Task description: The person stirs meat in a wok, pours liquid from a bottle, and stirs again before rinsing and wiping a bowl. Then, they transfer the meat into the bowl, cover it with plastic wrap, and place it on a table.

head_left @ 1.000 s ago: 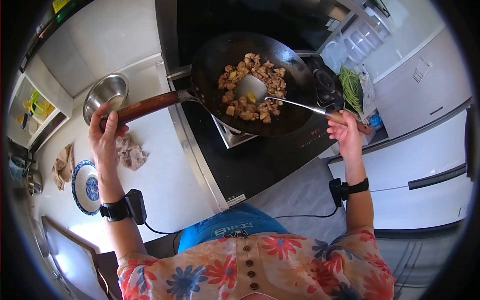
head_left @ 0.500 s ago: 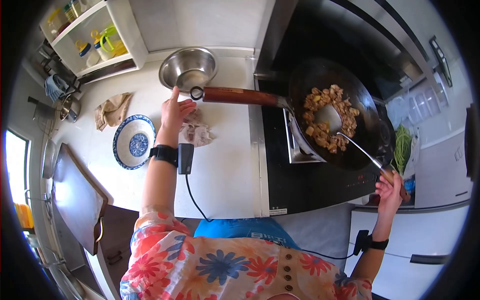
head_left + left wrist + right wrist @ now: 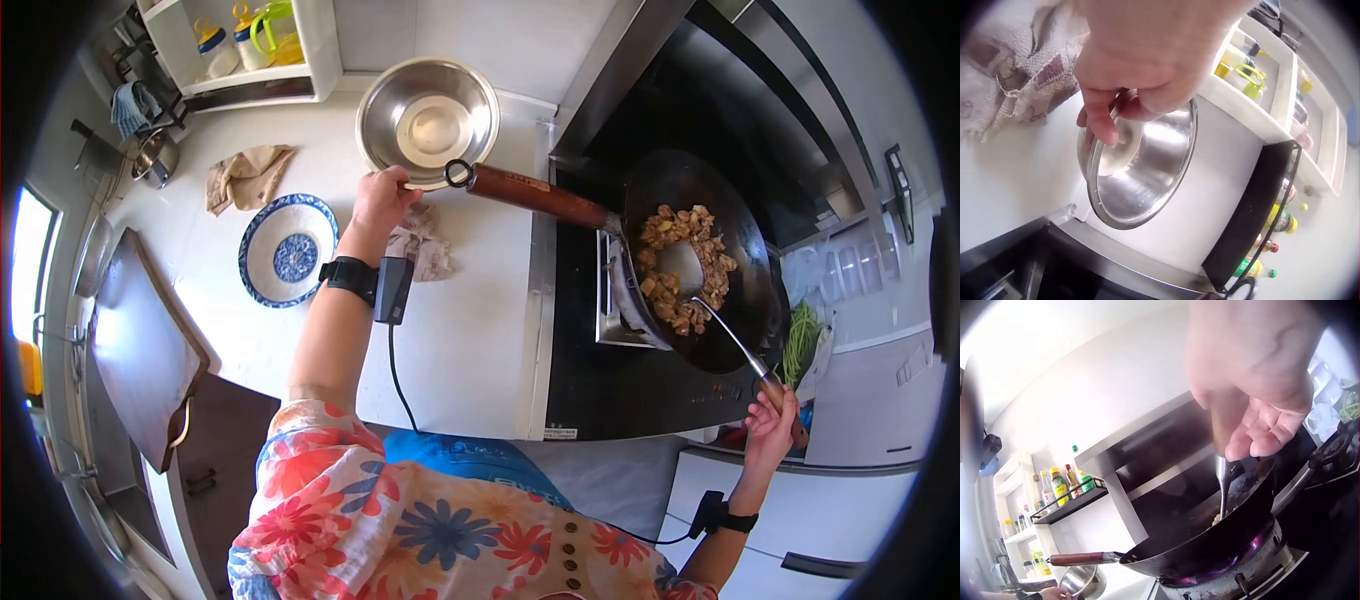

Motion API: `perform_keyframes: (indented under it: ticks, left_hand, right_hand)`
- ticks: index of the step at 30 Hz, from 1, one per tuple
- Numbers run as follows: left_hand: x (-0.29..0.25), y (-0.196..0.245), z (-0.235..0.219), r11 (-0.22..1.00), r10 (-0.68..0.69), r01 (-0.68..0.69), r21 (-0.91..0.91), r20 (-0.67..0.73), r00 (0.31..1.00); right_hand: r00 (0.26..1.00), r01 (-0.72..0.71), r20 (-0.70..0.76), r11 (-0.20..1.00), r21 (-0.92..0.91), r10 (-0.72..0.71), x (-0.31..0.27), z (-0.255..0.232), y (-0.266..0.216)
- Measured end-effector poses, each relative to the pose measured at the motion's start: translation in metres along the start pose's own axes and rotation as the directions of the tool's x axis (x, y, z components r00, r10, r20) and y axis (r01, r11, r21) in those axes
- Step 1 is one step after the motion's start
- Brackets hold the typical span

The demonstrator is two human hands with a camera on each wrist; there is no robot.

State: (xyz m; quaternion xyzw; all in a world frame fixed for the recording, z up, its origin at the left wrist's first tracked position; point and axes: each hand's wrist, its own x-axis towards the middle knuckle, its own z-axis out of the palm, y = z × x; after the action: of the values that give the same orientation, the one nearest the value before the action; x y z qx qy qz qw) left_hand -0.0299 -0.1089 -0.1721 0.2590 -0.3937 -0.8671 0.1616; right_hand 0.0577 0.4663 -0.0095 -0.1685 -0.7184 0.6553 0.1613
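My left hand pinches the near rim of a stainless steel bowl on the white counter. The left wrist view shows thumb and fingers over the rim of this bowl, which is tilted there. My right hand holds a wok spatula by its wooden handle. The spatula's blade lies in the wok, among browned chunks of meat. The wok's wooden handle points left, its end ring close to the bowl's rim. A purple glow shows under the wok in the right wrist view.
Left of the bowl are a blue-and-white dish and a folded cloth. A crumpled rag lies beside my left wrist. Green beans sit right of the black stove. A shelf with bottles stands at the back left.
My left hand has let go of the wok handle, moved to the bowl and taken its rim. The head view has swung left. The spatula stays in the wok, in my right hand.
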Motion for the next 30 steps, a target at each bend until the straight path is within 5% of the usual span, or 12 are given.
perform_keyframes:
  ticks: [5,8,13,21,30]
  left_hand:
    - [-0.055,0.022,-0.011,0.984,0.149,-0.154,-0.086,-0.064,0.987]
    - [-0.099,0.032,-0.035,0.978,0.208,-0.207,0.019,-0.063,0.976]
    - [-0.189,0.024,-0.057,0.955,0.284,-0.294,-0.038,-0.166,0.944]
    - [-0.298,-0.017,-0.052,0.971,0.236,-0.24,-0.001,-0.176,0.956]
    - [-0.325,-0.037,-0.061,0.998,0.019,-0.02,-0.064,-0.014,1.0]
  right_hand:
    - [0.997,0.044,0.069,0.999,0.02,-0.045,0.007,-0.009,0.008]
    - [0.951,0.234,0.197,0.971,0.041,-0.237,0.015,-0.018,0.005]
    - [0.89,0.35,0.301,0.936,0.028,-0.341,0.024,-0.03,-0.008]
    - [0.795,0.502,0.415,0.864,-0.042,-0.442,0.02,-0.026,-0.006]
    - [0.705,0.64,0.488,0.759,-0.124,-0.514,-0.019,0.005,-0.021]
